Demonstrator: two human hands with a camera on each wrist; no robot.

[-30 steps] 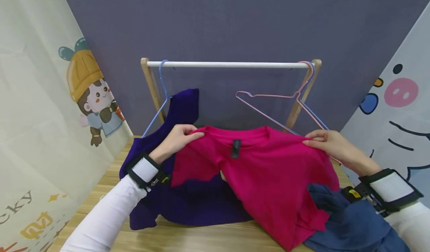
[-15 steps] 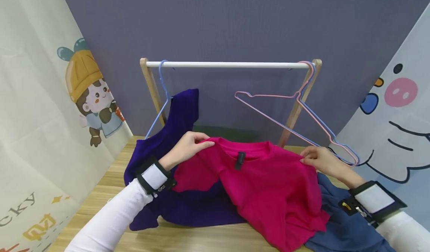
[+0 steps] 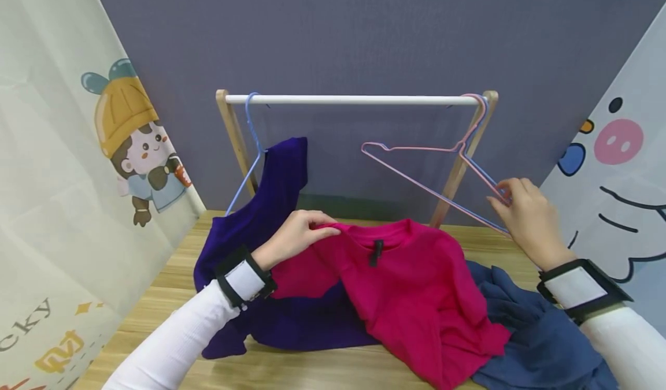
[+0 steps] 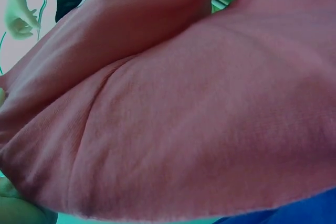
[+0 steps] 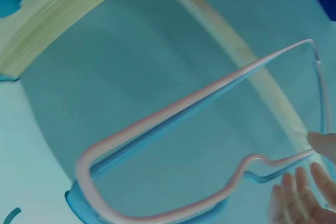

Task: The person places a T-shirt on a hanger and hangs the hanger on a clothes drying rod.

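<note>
My left hand point(image 3: 296, 237) pinches the shoulder of a magenta T-shirt point(image 3: 411, 292) by the neckline. The shirt's dark label faces up and its body droops onto the table; its cloth fills most of the left wrist view. At the right end of the rack, my right hand point(image 3: 531, 219) is at the sloping arm of a pink hanger point(image 3: 416, 148), with a blue hanger point(image 5: 181, 119) close behind it. In the right wrist view the thumb and fingers of that hand point(image 5: 310, 192) stand apart, on either side of the hangers.
A small rack with a white rod point(image 3: 354, 100) and wooden posts stands at the back of the wooden table point(image 3: 171, 303). On its left a purple garment point(image 3: 283, 170) hangs partly on another blue hanger point(image 3: 252, 124). A crumpled dark blue garment point(image 3: 541, 326) lies front right.
My right hand has let go of the shirt's right shoulder and moved up and right to the hangers. That side of the shirt has sunk. The left hand has lowered slightly, still pinching.
</note>
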